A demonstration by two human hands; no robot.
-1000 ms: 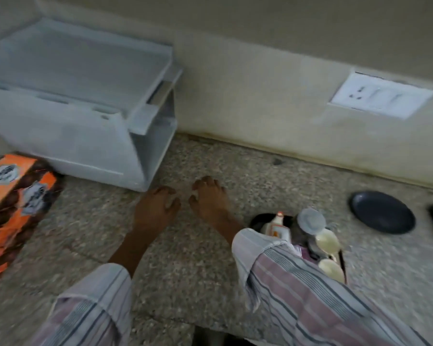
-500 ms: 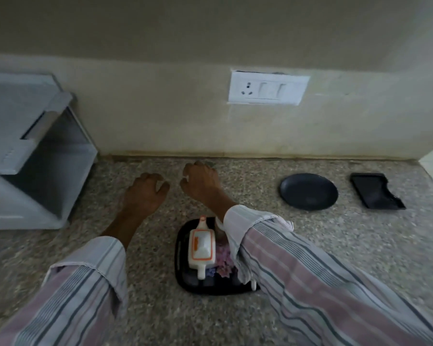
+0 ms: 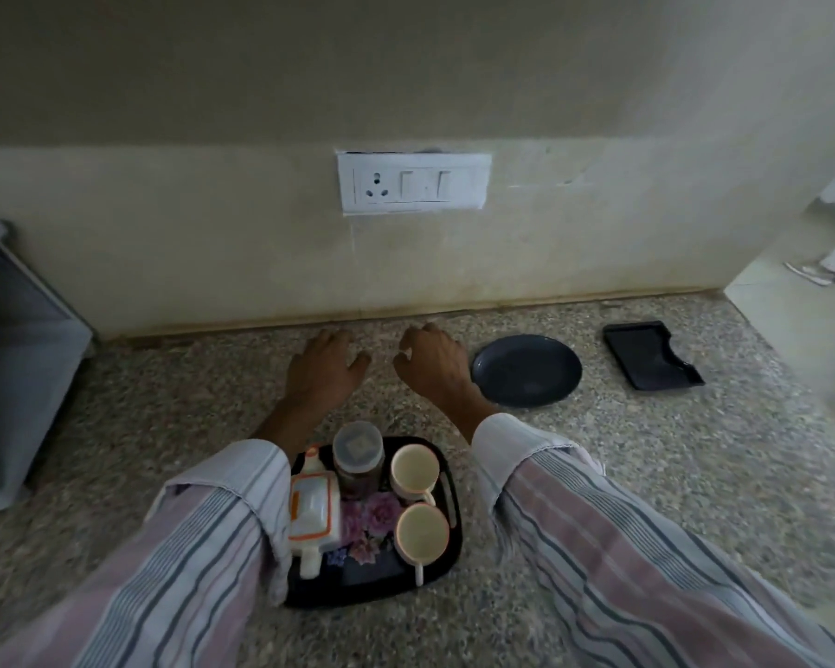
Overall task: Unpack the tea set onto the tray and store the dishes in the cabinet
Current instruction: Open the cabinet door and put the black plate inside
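Note:
A black flowered tray (image 3: 386, 578) sits on the granite counter between my forearms. It carries a white teapot with orange trim (image 3: 312, 511), a lidded jar (image 3: 358, 456) and two cream cups (image 3: 414, 470) (image 3: 423, 532). Beyond the tray, my left hand (image 3: 321, 373) and my right hand (image 3: 430, 366) hover palm down near the wall, fingers loosely curled, holding nothing. A dark round plate (image 3: 526, 371) lies just right of my right hand. A black rectangular dish (image 3: 649, 361) lies further right.
A grey cabinet (image 3: 15, 359) stands open at the left edge of the counter. A white socket and switch plate (image 3: 413, 183) is on the wall above my hands. The counter ends at the right, where a floor shows.
The view has swung right, so the cabinet slid to the left edge and an orange box left the view. Both hands moved right along the counter, toward the plate; the tray's contents are uncovered.

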